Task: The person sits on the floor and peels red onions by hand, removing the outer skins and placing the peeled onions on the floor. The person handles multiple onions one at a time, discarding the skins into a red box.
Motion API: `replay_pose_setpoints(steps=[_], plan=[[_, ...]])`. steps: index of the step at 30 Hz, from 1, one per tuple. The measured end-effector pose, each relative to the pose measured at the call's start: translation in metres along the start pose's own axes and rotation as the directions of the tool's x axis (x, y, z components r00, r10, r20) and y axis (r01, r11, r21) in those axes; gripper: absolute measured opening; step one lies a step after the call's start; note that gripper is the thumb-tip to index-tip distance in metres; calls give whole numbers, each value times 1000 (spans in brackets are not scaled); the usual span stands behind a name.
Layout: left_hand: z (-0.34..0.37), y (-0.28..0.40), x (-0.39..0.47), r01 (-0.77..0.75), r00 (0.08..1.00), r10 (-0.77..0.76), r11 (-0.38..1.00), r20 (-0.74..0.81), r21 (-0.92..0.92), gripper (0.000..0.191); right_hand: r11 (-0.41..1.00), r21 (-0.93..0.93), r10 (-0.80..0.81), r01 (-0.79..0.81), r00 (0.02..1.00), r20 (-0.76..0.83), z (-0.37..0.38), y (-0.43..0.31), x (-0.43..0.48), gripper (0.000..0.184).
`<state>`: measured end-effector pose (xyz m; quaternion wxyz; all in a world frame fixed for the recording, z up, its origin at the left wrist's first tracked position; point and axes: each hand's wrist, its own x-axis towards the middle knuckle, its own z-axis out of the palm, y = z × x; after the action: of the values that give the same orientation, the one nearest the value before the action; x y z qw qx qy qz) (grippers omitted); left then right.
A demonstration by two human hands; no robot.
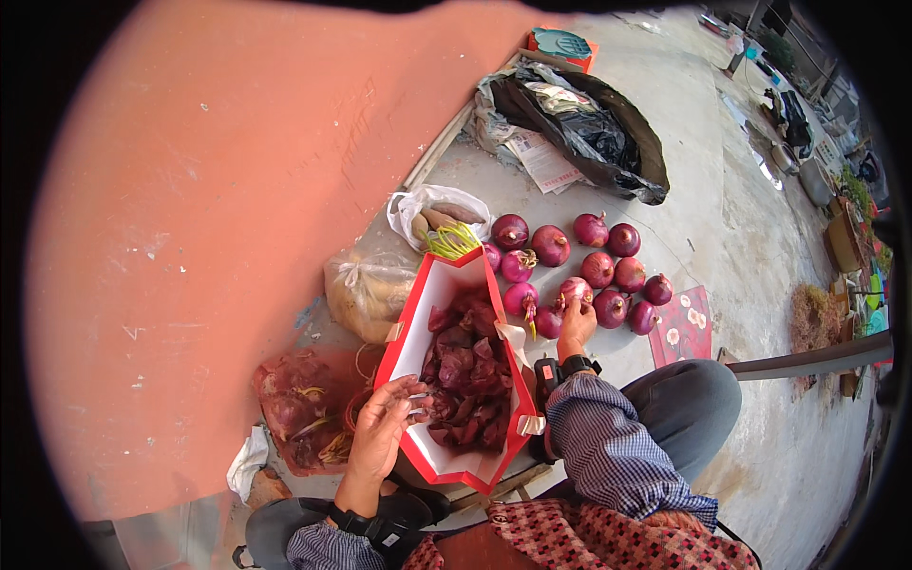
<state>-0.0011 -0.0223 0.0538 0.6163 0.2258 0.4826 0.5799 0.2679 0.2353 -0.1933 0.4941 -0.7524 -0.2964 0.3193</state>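
My right hand [578,326] has its fingertips on a red onion [574,289] that sits among several others on the concrete floor. Loose purple-red onion skins [459,363] fill much of a red paper bag [407,342] with a white inside, standing wide between my knees. Over the bag's left rim, my left hand [385,420] is held with its fingers apart and nothing in them. To the left of that hand lies a red mesh bag [296,399] of onions, some with sprouts. More red onions [551,246] spread out beyond the paper bag.
A clear plastic bag [367,292] of yellowish produce and a white bag [470,206] with sweet potatoes lie against the reddish wall [214,214]. Farther off is a black plastic bag [605,128] with papers. A floral red sheet [682,328] lies near my right knee.
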Motion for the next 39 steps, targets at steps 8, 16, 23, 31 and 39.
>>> replay_pose_setpoints(steps=[8,16,23,31,39], plan=[[-4,-24,-4,103,994,-87,956,-68,275,25,929,60,-184,366,314,931,2,-263,-70,24],[8,-27,-22,-47,997,10,842,71,537,81,239,230,-25,943,-231,973,-93,-231,-204,35],[-65,-17,-14,-247,889,377,873,-259,422,28,276,360,-46,891,-361,931,-62,-204,-211,42],[-151,-101,8,350,850,187,499,-492,793,44,343,384,-39,857,-395,918,-55,-224,-253,25],[-172,-103,-4,604,793,92,-243,-602,759,38,489,593,-257,640,-544,799,-53,-259,-279,35]])
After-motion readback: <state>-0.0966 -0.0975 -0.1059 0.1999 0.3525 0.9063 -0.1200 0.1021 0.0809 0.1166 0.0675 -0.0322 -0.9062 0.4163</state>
